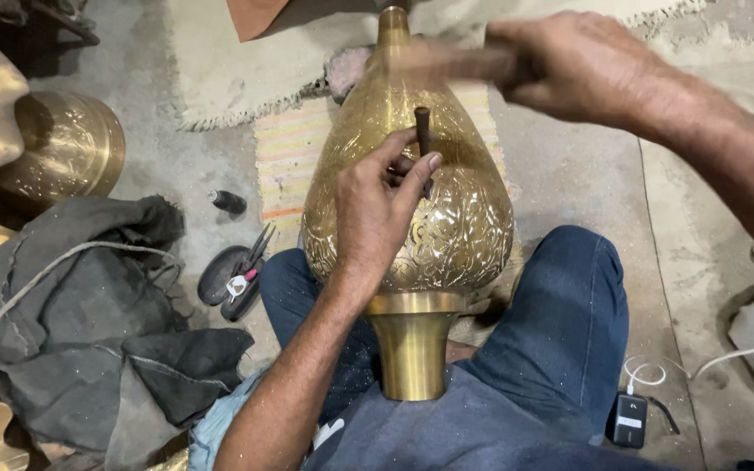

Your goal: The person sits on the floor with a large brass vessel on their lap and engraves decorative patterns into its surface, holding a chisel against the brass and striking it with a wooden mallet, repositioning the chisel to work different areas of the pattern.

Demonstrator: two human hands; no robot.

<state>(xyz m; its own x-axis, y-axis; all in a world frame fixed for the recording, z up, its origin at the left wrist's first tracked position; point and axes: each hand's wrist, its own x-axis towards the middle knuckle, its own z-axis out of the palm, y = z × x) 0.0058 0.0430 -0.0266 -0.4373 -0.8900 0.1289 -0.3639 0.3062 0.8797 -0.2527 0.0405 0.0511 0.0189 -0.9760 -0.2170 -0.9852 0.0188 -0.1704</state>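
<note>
From the head view, looking straight down, I see my left hand [377, 205] at the centre of the frame, forearm rising from about 7 o'clock, wrist bent slightly so the back of the hand faces the camera. Its fingers are pinched narrow around a short dark metal punch [423, 133], thumb on the right side of the shaft, the other fingers curled on the left; the punch stands near upright with its tip against the wall of the brass vase [464, 218].

The vase lies lengthwise between my knees, its plain flared base [412, 349] toward 6 o'clock against my lap and its narrow neck [393, 26] pointing to 12 o'clock. The swollen body is covered in engraved scroll patterns.

My right hand [569, 65] sits at about 1 o'clock, the forearm running in from 3 o'clock across the upper right corner. The fingers are wrapped tight around a hammer handle [455, 63], which is blurred and reaches leftward over the vase's neck, above the punch and apart from it.

At 9 o'clock a heap of dark grey cloth [80, 305] lies on the floor, with a second brass vessel [71, 144] at 10 o'clock. Scissors [250, 257] rest just left of my left knee. A small black charger [628, 420] lies at 5 o'clock.
</note>
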